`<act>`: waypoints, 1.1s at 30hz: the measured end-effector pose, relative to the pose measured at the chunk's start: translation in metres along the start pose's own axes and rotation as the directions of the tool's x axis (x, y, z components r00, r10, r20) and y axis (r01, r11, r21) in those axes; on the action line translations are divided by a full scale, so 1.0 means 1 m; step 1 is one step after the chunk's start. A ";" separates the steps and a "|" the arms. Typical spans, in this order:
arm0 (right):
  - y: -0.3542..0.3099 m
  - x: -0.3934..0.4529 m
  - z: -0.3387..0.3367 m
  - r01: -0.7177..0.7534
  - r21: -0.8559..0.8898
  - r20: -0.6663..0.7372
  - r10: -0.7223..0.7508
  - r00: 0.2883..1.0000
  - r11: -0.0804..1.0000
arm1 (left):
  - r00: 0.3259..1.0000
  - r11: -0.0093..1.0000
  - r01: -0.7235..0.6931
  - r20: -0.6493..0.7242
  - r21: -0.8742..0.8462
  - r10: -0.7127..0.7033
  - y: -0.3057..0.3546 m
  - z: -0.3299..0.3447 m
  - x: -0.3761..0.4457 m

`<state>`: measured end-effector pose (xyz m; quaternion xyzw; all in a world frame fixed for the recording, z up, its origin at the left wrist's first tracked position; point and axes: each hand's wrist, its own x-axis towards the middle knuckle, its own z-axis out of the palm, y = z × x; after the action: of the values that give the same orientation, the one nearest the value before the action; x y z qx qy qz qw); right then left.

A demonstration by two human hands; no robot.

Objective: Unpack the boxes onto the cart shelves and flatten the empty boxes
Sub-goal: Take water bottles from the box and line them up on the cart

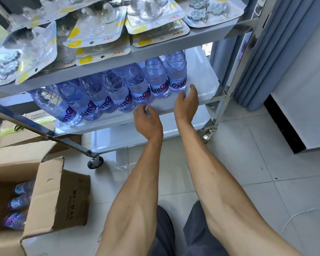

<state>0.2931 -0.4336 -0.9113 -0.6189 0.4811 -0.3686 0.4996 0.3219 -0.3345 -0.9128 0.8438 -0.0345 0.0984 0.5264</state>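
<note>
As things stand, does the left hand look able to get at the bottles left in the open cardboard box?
Probably yes. The left hand is open at the middle shelf holding nothing, and the cardboard box sits on its side with flaps open. The bottles in the box lie uncovered, though it must pass the cart's slanted bar.

You're in shop stockroom: wheeled steel cart (227, 97) holding carded retail blister packs (98, 28), rows of bottled water (137, 89), open shipping carton (50, 196) on tiled floor (257, 163).
</note>
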 end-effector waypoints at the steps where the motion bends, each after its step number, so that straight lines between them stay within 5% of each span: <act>1: 0.004 -0.014 -0.007 -0.001 -0.044 -0.033 0.000 0.999 0.999 | 0.999 0.999 0.028 -0.031 0.044 -0.027 -0.006 -0.009 -0.006; 7: 0.044 -0.104 -0.037 -0.124 -0.202 0.096 0.146 0.985 0.972 | 0.966 0.924 0.077 0.200 0.375 -0.162 -0.066 -0.087 -0.060; 13: 0.057 -0.178 -0.056 -0.236 -0.380 0.269 0.352 0.897 0.894 | 0.917 0.836 0.210 0.195 0.508 -0.349 -0.105 -0.160 -0.103; 21: 0.009 -0.231 -0.028 -0.085 -0.270 0.395 0.191 0.899 0.959 | 0.975 0.914 0.131 0.118 0.385 -0.189 -0.091 -0.213 -0.069; 26: -0.029 -0.290 0.048 0.052 -0.255 0.520 0.091 0.849 0.966 | 0.969 0.908 0.247 -0.081 0.339 -0.233 -0.125 -0.299 -0.001; 30: -0.053 -0.375 0.141 0.197 -0.215 0.650 -0.011 0.760 0.957 | 0.908 0.805 0.415 -0.143 0.424 -0.393 -0.188 -0.390 0.069; 33: -0.057 -0.438 0.207 0.259 -0.226 0.747 -0.003 0.665 0.939 | 0.852 0.673 0.434 -0.030 0.599 -0.523 -0.243 -0.447 0.108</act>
<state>0.3841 0.0457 -0.8927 -0.8189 0.2443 -0.0420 0.5177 0.4093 0.1788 -0.9146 0.9475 0.1822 -0.0985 0.2434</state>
